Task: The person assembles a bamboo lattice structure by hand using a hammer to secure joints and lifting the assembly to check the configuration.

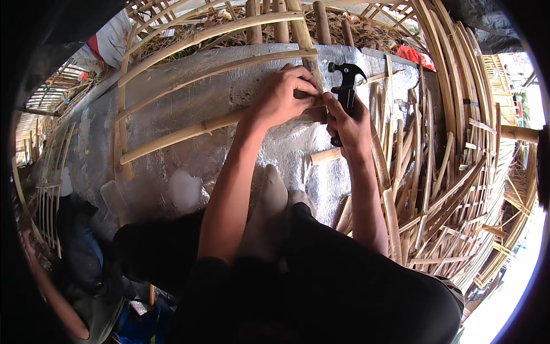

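Observation:
My right hand [350, 120] is closed around a black claw hammer [346, 86], held upright with its head at the top. The right thumb reaches over to the fingertips of my left hand [286, 94]. That left hand is closed in a pinch at the side of a bamboo upright [303, 37]; whatever lies between its fingers is too small or hidden to name. Bamboo rungs [177, 140] run leftward from there, making a ladder-like frame. The joint under my hands is covered by them.
Silvery foil sheeting [217, 74] lies beneath the frame. Loose bamboo strips [412, 172] are heaped to my right, beside long bent poles [452, 74]. A short bamboo piece [325, 156] lies below my hands. Another person's arm [54, 286] shows at lower left, near a small slatted panel [51, 200].

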Available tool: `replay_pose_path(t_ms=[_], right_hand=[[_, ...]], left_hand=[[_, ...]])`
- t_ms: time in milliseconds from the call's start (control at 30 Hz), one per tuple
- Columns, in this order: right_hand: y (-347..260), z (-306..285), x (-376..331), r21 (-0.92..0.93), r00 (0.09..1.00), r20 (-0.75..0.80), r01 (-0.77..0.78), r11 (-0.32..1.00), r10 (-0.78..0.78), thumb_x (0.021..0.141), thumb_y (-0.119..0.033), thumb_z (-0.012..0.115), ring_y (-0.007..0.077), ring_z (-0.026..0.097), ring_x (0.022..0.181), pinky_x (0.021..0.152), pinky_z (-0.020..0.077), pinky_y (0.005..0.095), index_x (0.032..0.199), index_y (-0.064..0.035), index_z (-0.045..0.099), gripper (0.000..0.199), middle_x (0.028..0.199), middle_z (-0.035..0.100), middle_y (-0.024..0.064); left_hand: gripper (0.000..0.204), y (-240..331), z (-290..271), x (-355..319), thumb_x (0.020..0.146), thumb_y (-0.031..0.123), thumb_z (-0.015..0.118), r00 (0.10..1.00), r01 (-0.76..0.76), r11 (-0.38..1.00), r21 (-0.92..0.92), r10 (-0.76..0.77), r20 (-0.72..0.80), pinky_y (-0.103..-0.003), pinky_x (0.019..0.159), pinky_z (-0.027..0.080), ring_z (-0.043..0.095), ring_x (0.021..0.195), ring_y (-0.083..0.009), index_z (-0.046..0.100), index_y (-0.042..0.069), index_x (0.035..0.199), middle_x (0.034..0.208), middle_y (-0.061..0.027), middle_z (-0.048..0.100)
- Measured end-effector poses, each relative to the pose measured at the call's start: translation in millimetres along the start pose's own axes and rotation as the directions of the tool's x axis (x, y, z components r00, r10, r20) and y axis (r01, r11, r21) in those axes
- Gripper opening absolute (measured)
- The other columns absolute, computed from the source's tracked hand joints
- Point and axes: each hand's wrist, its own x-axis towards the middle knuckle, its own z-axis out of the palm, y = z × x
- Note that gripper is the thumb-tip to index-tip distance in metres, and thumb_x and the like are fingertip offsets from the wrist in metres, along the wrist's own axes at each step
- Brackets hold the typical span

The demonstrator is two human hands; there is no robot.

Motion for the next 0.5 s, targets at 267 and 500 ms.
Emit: replay_pose_path(t_ms=[267,500], right_hand=[[-2.9,-4.0,-1.3,-0.031,1.0,0.011,-0.023,0.999,0.024,0.09,-0.019,0.077,0.0038,0.046,0.05,0.04,0.0325,0.0215,0.093,-0.0038,0.06,0.023,0.067,0.056,-0.0027],[-24.3,-32.1,-47.7,-0.507,0.958,0.172,0.285,0.813,-0.229,0.101,-0.016,0.06,0.0072,0.05,0.056,0.048,0.0403,0.025,0.129,0.0006,0.047,0.036,0.074,0.059,0.0026]], left_hand=[[0.017,5.9,-0.3,3.0,0.076,0.006,0.08,1.0,0.001,1.0,-0.024,-0.001,-0.006,-0.034,0.083,0.053,0.068,0.092,-0.0247,0.076,0.005,0.092,0.099,-0.0079,0.069],[0.013,10.3,1.7,2.8,0.077,0.007,0.08,0.999,-0.009,1.0,-0.017,0.009,-0.037,-0.034,0.081,0.053,0.068,0.09,-0.0235,0.077,0.006,0.089,0.096,-0.0073,0.069]])
